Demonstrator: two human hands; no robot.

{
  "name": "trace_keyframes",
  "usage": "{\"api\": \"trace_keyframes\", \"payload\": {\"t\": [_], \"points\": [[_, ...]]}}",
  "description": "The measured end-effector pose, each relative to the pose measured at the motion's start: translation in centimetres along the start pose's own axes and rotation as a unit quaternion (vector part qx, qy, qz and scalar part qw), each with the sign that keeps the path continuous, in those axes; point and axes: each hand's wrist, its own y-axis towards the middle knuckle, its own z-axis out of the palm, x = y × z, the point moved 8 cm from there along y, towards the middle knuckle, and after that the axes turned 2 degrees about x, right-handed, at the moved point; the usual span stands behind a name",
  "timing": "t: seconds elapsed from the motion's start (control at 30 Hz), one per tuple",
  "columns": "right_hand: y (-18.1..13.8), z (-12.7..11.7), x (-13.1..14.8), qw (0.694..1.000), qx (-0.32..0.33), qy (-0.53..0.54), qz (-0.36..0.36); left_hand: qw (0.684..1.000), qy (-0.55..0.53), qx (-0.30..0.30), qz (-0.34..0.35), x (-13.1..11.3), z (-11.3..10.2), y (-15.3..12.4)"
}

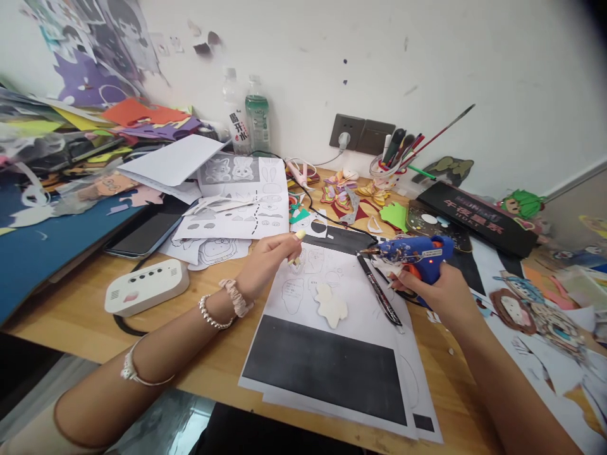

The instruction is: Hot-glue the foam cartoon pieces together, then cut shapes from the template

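My right hand [439, 287] grips a blue hot glue gun [429, 249], its nozzle pointing left and a small red light lit on its side. My left hand [272, 256] hovers over the printed paper sheet [265, 303] with its fingers curled together; whatever may be between them is hidden. Below and between the hands lies a small white cutout [331, 306] on that sheet. A black pen [379, 289] rests slantwise on the paper, just under the nozzle.
On the left are a white power strip [147, 287], a phone [147, 227] and piled coloured scraps [142, 114]. Two bottles [257, 117] stand by the wall. A pen cup [391, 167], a long black box [477, 218] and paper cutouts [512, 309] occupy the right.
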Motion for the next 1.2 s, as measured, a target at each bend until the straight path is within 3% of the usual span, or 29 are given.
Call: {"api": "trace_keyframes", "payload": {"t": [0.47,0.73,0.9,1.07,1.2], "points": [[0.1,0.1,0.0,1.0,-0.01,0.005,0.014,0.999,-0.011,0.043,-0.008,-0.7,0.8,0.1],[0.1,-0.1,0.1,0.999,-0.015,-0.02,0.02,0.996,0.05,0.068,-0.037,-0.5,1.1,-0.2],[0.1,-0.3,0.1,0.999,-0.026,-0.041,0.011,0.997,-0.013,0.07,-0.014,-1.0,1.2,-0.1],[0.3,-0.2,-0.3,0.998,-0.024,-0.053,0.006,0.997,0.012,0.062,-0.036,-0.7,1.1,-0.2],[0.3,-0.2,-0.2,0.998,-0.022,-0.05,0.007,0.988,-0.114,0.075,-0.065,0.2,1.5,-0.2]]}}
